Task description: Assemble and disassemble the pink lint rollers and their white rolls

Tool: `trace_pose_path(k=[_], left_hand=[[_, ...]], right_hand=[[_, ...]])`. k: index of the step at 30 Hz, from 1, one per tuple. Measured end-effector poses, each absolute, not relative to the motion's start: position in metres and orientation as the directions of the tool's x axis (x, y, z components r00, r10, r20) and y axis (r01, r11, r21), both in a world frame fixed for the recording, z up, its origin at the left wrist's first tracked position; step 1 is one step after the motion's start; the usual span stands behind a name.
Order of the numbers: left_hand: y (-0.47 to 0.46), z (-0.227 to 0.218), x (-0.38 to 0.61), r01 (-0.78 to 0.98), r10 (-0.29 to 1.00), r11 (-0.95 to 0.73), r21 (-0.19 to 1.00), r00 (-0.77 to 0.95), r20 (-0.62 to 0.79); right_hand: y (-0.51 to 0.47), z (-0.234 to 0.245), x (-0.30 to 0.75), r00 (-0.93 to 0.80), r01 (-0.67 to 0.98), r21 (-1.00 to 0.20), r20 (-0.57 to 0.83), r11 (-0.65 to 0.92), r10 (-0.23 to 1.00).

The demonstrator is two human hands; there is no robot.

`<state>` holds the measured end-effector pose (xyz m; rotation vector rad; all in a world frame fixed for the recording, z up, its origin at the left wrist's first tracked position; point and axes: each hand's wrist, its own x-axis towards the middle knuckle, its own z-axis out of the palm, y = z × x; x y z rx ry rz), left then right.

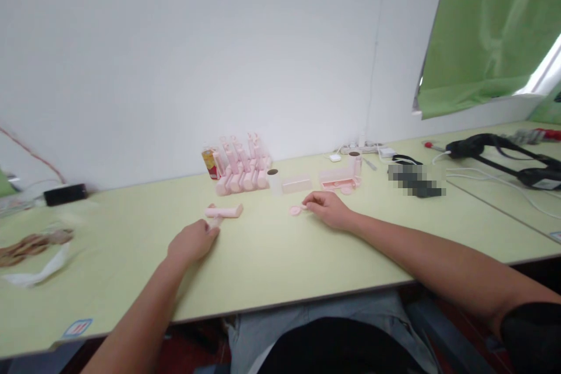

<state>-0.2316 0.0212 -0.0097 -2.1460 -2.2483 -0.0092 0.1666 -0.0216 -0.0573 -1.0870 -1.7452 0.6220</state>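
My left hand [193, 241] rests on the pale green table [272, 269], fingers closed around the handle of a pink lint roller [224, 212] whose head lies crosswise just beyond my knuckles. My right hand [329, 209] lies to the right, fingertips pinched on a small pink round cap [296, 210] flat on the table. Behind both hands stands a cluster of several pink lint rollers [242, 170], a white paper roll [274, 181] and pink plastic covers [338, 178].
A small red and yellow carton [210, 163] stands beside the cluster. A power strip with cables [363, 148] lies at the wall, black straps [504, 155] at far right, a black device [65, 193] and brown cord [30, 243] at left. A green curtain [486, 29] hangs upper right.
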Motion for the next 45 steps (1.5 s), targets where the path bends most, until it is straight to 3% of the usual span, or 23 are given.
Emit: trace_pose_path(k=[4,7,9,12,16,20,24,29,37,45], left_hand=[[-0.01,0.001,-0.225,0.976,0.983,-0.167,0.141,0.153,0.105],[-0.039,0.021,-0.188,0.847,0.9,-0.436,0.304,0.401,0.173],[-0.051,0.031,-0.154,0.746,0.817,-0.577,0.332,0.535,0.218],[-0.048,0.037,-0.102,0.64,0.705,-0.709,0.298,0.656,0.269],[-0.026,0.037,-0.052,0.56,0.603,-0.798,0.223,0.74,0.299],[-0.014,0.034,-0.025,0.472,0.534,-0.843,0.256,0.789,0.303],[-0.013,0.024,-0.021,0.468,0.556,-0.823,0.322,0.778,0.292],[-0.016,0.009,-0.03,0.465,0.55,-0.828,0.313,0.784,0.289],[-0.02,0.012,-0.032,0.502,0.564,-0.825,0.258,0.752,0.341],[-0.018,0.008,-0.027,0.513,0.613,-0.788,0.341,0.704,0.357]], right_hand=[[-0.024,-0.054,0.165,-0.169,0.2,-0.869,0.425,0.453,0.889],[-0.027,-0.052,0.161,-0.238,-0.08,-0.959,0.283,0.272,0.929],[-0.032,-0.049,0.158,-0.345,-0.23,-0.966,0.191,0.114,0.919],[-0.042,-0.041,0.157,-0.495,-0.329,-0.944,0.142,-0.033,0.857],[-0.049,-0.031,0.165,-0.506,-0.381,-0.924,0.168,-0.044,0.846],[-0.044,-0.028,0.177,-0.467,-0.43,-0.902,0.187,-0.037,0.864],[-0.041,-0.032,0.181,-0.489,-0.382,-0.922,0.141,-0.066,0.861],[-0.044,-0.035,0.17,-0.49,-0.319,-0.945,0.099,-0.073,0.866],[-0.054,-0.023,0.166,-0.432,-0.294,-0.956,0.148,0.016,0.89],[-0.054,-0.021,0.162,-0.415,-0.255,-0.965,0.164,0.059,0.895]])
